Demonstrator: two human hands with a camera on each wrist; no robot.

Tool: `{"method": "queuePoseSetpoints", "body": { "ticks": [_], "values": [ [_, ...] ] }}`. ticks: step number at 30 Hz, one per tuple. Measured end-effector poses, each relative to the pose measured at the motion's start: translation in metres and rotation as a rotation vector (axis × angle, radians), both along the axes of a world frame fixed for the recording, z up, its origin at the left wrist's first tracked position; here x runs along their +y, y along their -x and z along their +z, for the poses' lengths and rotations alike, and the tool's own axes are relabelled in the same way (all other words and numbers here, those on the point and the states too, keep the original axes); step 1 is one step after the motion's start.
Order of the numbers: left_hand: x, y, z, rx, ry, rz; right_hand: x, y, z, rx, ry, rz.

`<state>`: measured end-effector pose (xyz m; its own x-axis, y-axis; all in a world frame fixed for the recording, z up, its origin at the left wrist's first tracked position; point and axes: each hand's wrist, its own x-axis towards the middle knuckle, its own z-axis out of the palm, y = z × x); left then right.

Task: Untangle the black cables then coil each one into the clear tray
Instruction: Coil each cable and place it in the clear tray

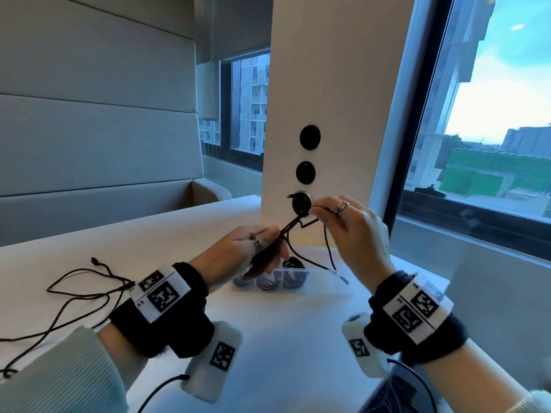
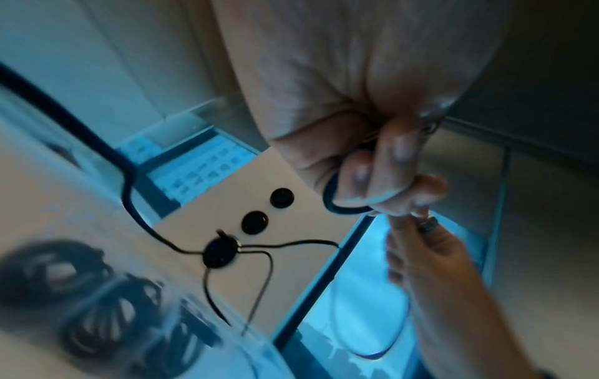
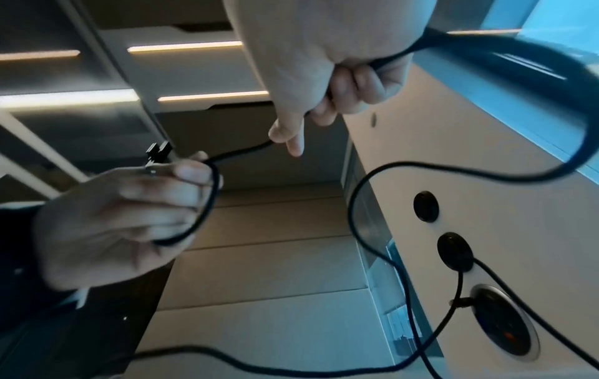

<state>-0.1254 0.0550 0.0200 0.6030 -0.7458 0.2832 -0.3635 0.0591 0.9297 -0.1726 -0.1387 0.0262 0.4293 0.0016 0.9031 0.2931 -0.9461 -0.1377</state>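
Both your hands hold one thin black cable (image 1: 301, 226) above the white surface (image 1: 283, 323); you are part-way through coiling it.

Your left hand (image 1: 247, 251) has its fingers (image 2: 363, 179) curled round a small bundle of loops; your right hand (image 1: 354, 231) pinches the strand just beside it, its fingers (image 3: 353, 84) clenched on the cable; the slack hangs down to the clear plastic tray (image 1: 322, 283), which lies on the surface below your hands and holds coiled black cables (image 1: 268, 280) in its compartments; more loose black cables (image 1: 80, 290) sprawl on the surface to your left, well apart from the tray.
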Motion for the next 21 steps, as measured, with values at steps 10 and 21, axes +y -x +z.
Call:
{"method": "queuePoseSetpoints", "body": {
  "ticks": [10, 21],
  "values": [
    [-0.013, -0.002, 0.009, -0.011, 0.431, 0.151, 0.045, -0.004, -0.053, 0.388, 0.087, 0.206],
    [0.016, -0.018, 0.008, -0.89, -0.372, 0.489, 0.002, 0.015, -0.015, 0.31, -0.063, 0.246]
  ]
}}
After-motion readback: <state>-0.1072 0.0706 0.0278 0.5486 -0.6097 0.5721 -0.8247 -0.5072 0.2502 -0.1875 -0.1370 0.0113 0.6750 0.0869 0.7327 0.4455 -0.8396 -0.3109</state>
